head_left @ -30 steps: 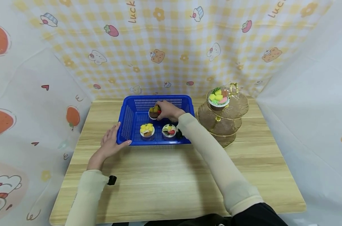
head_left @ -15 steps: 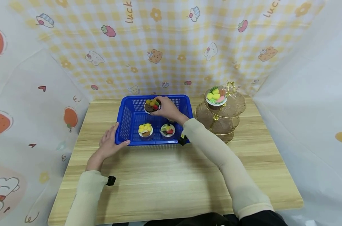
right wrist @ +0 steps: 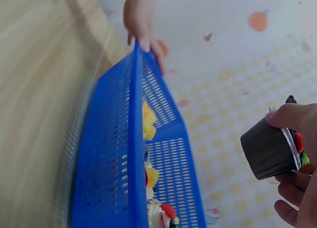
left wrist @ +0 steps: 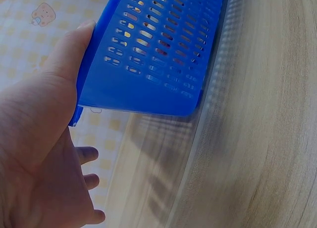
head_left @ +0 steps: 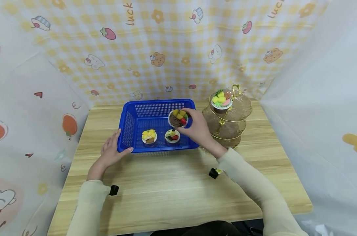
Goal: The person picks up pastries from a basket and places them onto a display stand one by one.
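My right hand (head_left: 196, 127) pinches a toy cupcake (head_left: 176, 120) between thumb and fingers, above the right part of a blue plastic basket (head_left: 155, 150). It has a brown top with yellow and red fruit pieces; its dark tapered cup (right wrist: 267, 150) shows in the right wrist view. My left hand (head_left: 111, 150) rests at the basket's front left corner, thumb (left wrist: 74, 47) along the rim and fingers spread outside. Inside the basket stand a yellow-topped cupcake (head_left: 149, 135) and one with red and yellow fruit (head_left: 172, 136). Another cream-topped cupcake (right wrist: 161, 215) shows in the right wrist view.
Right of the basket stands a three-tier, gold-rimmed clear stand (head_left: 240, 108). A cupcake with yellow, pink and green topping (head_left: 221, 100) sits on its top tier. A checked cloth (head_left: 178, 75) hangs behind the wooden table (head_left: 166, 196).
My right hand has lifted the brown-topped cupcake from the back of the basket and carried it to the right and towards me. The left hand has stayed at the corner.
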Tool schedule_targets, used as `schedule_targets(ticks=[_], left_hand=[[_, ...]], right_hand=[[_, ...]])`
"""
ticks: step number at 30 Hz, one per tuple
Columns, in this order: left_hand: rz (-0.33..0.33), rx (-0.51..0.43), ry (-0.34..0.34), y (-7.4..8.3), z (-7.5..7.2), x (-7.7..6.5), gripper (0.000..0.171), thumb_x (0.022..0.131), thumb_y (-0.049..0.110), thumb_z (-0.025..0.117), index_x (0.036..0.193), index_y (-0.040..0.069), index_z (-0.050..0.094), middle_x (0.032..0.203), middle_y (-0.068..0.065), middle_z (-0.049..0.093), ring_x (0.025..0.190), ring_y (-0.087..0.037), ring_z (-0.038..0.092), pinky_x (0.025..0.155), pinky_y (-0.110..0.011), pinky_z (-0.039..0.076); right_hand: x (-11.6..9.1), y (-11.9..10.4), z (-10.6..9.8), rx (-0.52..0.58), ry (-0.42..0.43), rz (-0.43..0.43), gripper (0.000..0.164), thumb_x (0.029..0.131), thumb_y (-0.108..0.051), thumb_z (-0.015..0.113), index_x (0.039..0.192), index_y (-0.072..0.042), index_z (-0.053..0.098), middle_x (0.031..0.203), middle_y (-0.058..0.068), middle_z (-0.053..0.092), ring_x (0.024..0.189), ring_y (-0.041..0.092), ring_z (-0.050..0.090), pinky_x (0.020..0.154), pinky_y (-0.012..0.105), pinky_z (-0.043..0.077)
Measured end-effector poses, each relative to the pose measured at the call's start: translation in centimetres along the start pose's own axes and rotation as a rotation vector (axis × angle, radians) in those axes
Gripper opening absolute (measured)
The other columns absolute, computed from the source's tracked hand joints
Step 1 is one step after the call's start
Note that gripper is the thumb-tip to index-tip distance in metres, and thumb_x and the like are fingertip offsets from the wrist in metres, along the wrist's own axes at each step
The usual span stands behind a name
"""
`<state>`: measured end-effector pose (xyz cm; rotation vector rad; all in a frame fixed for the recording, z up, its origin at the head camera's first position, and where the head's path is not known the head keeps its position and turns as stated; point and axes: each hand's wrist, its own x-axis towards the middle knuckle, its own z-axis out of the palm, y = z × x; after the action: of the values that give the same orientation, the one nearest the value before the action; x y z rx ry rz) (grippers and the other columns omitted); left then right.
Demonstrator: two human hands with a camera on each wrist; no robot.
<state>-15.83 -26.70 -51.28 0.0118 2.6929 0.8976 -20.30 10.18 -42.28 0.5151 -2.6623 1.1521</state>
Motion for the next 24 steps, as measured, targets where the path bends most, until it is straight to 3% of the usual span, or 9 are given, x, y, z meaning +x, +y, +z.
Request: schedule_targets(ticks=[6, 13, 17, 20, 24], left_hand=[[0.001, -0.007, 0.002, -0.2, 0.0, 0.0, 0.111, 0.088, 0.065, 0.06, 0.158, 0.028, -0.018, 0.165, -0.025, -0.009, 0.148, -0.056, -0.008, 0.11, -0.079, -0.005], [0.007, -0.011, -0.005, 0.1, -0.1, 0.0, 0.11, 0.088, 0.064, 0.06, 0.158, 0.027, -0.017, 0.165, -0.026, -0.009, 0.148, -0.057, -0.008, 0.11, -0.079, -0.005], [0.007, -0.014, -0.002, 0.1, -0.1, -0.2, 0.111, 0.089, 0.063, 0.06, 0.158, 0.025, -0.017, 0.165, -0.026, -0.008, 0.148, -0.057, -0.008, 0.11, -0.079, -0.004], [0.006, -0.019, -0.003, 0.0, -0.2, -0.2, 0.11, 0.089, 0.063, 0.06, 0.158, 0.025, -0.017, 0.165, -0.026, -0.008, 0.148, -0.057, -0.009, 0.11, -0.08, -0.005], [0.006, -0.022, -0.011, -0.2, -0.1, -0.1, 0.11, 0.089, 0.064, 0.059, 0.158, 0.025, -0.017, 0.165, -0.026, -0.01, 0.147, -0.057, -0.009, 0.109, -0.08, -0.005]], right_hand=[[-4.4, 0.0, -3.7, 0.028, 0.122, 0.068, 0.069, 0.069, -0.021, 0.088, 0.131, -0.009, 0.059, 0.114, 0.01, 0.065, 0.105, 0.026, 0.054, 0.086, 0.043, 0.047], [-8.6, -0.1, -7.9, 0.032, 0.376, 0.071, 0.068, 0.065, -0.011, 0.088, 0.127, -0.005, 0.06, 0.11, 0.016, 0.063, 0.101, 0.023, 0.049, 0.086, 0.031, 0.037], [-9.3, 0.5, -10.4, 0.035, 0.528, 0.114, 0.066, 0.065, -0.008, 0.087, 0.126, -0.003, 0.062, 0.111, 0.015, 0.064, 0.1, 0.011, 0.048, 0.09, 0.025, 0.036], [-8.9, 1.4, -12.1, 0.035, 0.624, 0.162, 0.061, 0.067, -0.008, 0.087, 0.124, -0.006, 0.064, 0.111, 0.007, 0.065, 0.1, 0.002, 0.048, 0.091, 0.02, 0.036], [-7.8, 3.0, -13.6, 0.0, 0.689, 0.199, 0.057, 0.069, -0.013, 0.087, 0.122, -0.011, 0.067, 0.107, -0.008, 0.064, 0.097, -0.004, 0.044, 0.088, 0.018, 0.032]])
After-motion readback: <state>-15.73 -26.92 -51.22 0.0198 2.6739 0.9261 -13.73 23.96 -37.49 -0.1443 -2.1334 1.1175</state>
